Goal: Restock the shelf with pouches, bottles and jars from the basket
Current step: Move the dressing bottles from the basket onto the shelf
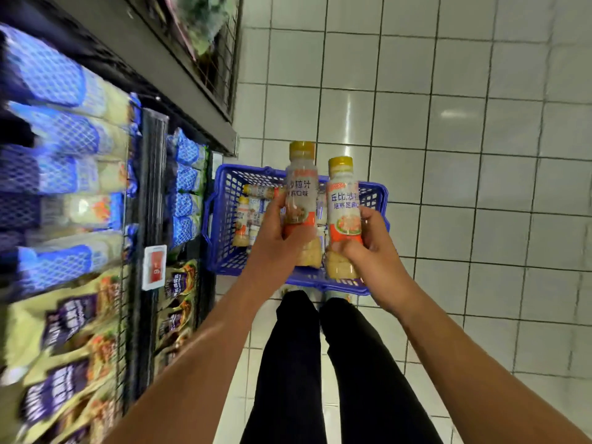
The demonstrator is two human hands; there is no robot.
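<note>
Hands: left hand grips first bottle, right hand grips second bottle; both yellow-capped, upright, side by side above blue basket | basket on floor at person's feet, several more bottles inside, count unclear | shelf at left, blurred blue pouches and green pouches | white tiled floor

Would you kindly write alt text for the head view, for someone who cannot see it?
A person's left hand holds one bottle and the right hand a second bottle, both yellow-capped, above a blue basket of more bottles on a white tiled floor. A shelf of blue and green pouches stands to the left.
</note>
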